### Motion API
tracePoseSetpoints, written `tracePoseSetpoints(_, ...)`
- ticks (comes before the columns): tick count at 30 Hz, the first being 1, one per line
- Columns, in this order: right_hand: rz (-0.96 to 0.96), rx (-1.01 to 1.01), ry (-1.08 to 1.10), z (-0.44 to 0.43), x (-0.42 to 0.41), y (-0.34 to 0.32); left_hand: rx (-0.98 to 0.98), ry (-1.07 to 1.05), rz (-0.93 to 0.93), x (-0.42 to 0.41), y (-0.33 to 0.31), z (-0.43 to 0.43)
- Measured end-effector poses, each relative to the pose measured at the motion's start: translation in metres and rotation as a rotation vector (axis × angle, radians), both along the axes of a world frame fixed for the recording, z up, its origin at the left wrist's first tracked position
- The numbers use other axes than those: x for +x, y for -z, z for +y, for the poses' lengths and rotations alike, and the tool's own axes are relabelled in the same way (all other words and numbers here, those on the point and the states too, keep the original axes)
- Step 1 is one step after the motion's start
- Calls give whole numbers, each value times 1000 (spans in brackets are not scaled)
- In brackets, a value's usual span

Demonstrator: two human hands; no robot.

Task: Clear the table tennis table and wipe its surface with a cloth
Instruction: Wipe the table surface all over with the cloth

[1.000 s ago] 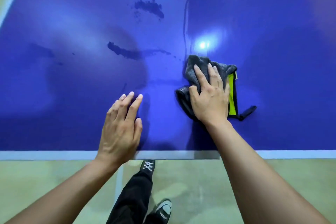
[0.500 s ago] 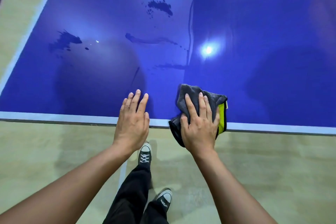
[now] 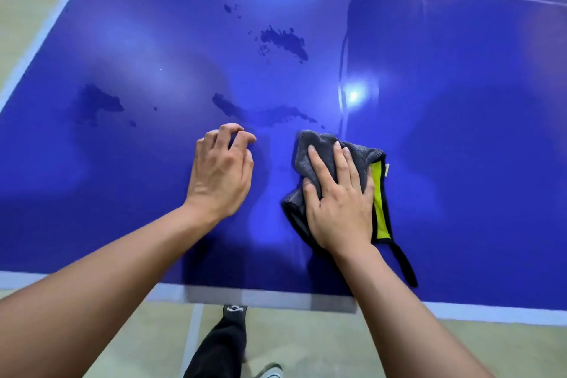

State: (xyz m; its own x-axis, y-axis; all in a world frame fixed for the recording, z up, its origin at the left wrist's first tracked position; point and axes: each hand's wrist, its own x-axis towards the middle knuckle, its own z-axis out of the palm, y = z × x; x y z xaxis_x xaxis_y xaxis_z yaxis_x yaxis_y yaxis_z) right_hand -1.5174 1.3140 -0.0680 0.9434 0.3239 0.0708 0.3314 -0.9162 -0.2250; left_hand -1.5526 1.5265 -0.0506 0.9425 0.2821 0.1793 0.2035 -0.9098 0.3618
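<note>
The blue table tennis table fills most of the view and nothing stands on it. A grey cloth with a yellow-green side and a black strap lies on it near the front edge, just left of the white centre line. My right hand lies flat on the cloth with straight fingers and presses it down. My left hand rests on the bare surface to the left of the cloth, fingers bent, fingertips on the table, holding nothing.
Dark wet patches are spread over the left half of the table, one streak just beyond my hands. The table's white front edge runs below my forearms. Beneath it are the beige floor and my dark trouser leg.
My right hand has pushed the cloth from the table's front edge forward onto the surface. My left hand moved forward too, and its flat fingers have bent.
</note>
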Motion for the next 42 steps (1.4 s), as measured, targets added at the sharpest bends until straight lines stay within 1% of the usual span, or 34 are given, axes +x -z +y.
tracePoseSetpoints(4,30,-3,38,30,63,-1,26,28,2,64,-2,37)
tracePoseSetpoints(8,50,-17,26,52,124,-3,30,27,34,130,-6,78)
tracePoseSetpoints(12,60,-5,40,73,191,-1,81,70,79,191,-4,112)
tracePoseSetpoints(15,57,3,55,87,237,1,92,33,122,220,0,131)
tracePoseSetpoints(18,51,18,65,100,286,3,46,-21,132,225,6,136)
tracePoseSetpoints(22,79,6,71,119,354,-1,30,-26,121,224,10,136)
tracePoseSetpoints(28,122,0,58,143,433,-4,17,-41,138,225,7,138)
tracePoseSetpoints(32,138,10,9,160,484,-5,48,-35,132,225,9,140)
tracePoseSetpoints(36,136,13,-12,163,506,-6,42,-33,117,225,10,141)
tracePoseSetpoints(42,151,-3,-39,163,499,-11,40,-35,115,223,11,141)
